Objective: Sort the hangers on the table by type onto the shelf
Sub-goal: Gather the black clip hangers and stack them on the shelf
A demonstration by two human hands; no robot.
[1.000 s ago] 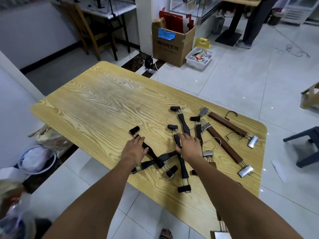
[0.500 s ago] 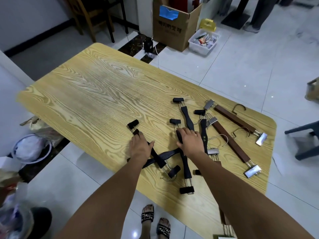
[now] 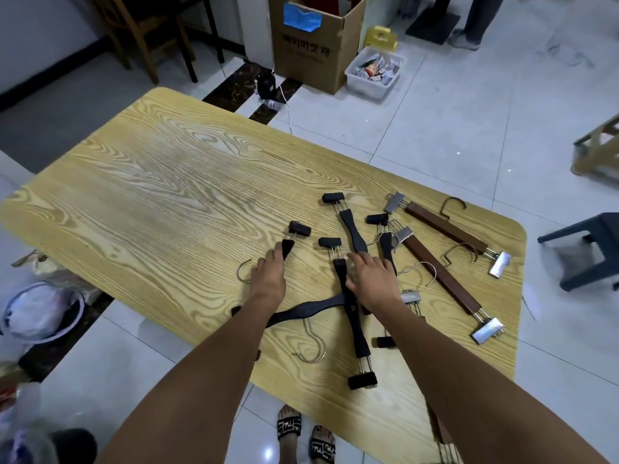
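Observation:
Several black clip hangers lie tangled on the wooden table point(image 3: 167, 195). My left hand point(image 3: 268, 279) lies over one black hanger point(image 3: 299, 228) and grips its bar; its clip end sticks out past my fingertips and its metal hook shows to the left. My right hand point(image 3: 371, 279) sits on the tangle with fingers curled over another black hanger point(image 3: 351, 229), my thumb against a long black hanger point(image 3: 355, 316). A curved black hanger point(image 3: 311, 306) runs under both wrists. Two brown wooden hangers with silver clips point(image 3: 445, 226) point(image 3: 438, 276) lie to the right, apart from my hands.
Beyond the table stand a cardboard box point(image 3: 308, 45), a plastic bin point(image 3: 375, 75) and a wooden chair point(image 3: 150, 28). A dark stool point(image 3: 596, 249) is at the right, a basin point(image 3: 40, 313) on the floor at left. Another person's legs point(image 3: 475, 21) show at top.
The view has tilted down and closer. My left hand has shifted its black hanger up and away from the tangle, baring its hook at the left. My right hand stays on the tangle.

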